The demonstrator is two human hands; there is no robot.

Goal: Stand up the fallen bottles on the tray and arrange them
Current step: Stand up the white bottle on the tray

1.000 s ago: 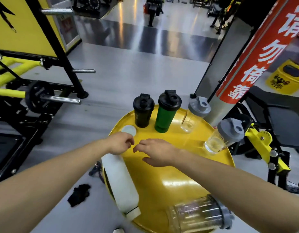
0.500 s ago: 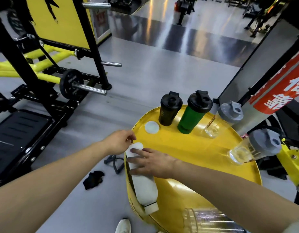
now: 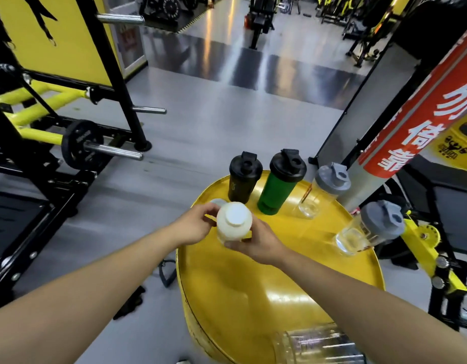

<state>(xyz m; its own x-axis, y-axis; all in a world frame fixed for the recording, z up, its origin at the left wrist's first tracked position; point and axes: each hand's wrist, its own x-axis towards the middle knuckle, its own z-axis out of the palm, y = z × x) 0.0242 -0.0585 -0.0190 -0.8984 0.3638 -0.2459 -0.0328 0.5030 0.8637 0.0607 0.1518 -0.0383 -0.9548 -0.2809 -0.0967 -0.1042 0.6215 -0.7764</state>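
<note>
While the white bottle [image 3: 234, 224] is being gripped upright between the right hand [image 3: 256, 241] and left hand [image 3: 194, 227], fingers wrapped around it over the yellow tray [image 3: 253, 298], four shakers are being counted as standing: black [image 3: 244, 177], green [image 3: 281, 182], two clear [image 3: 321, 191]. One clear bottle [image 3: 316, 346] is being left lying at the near rim.
</note>
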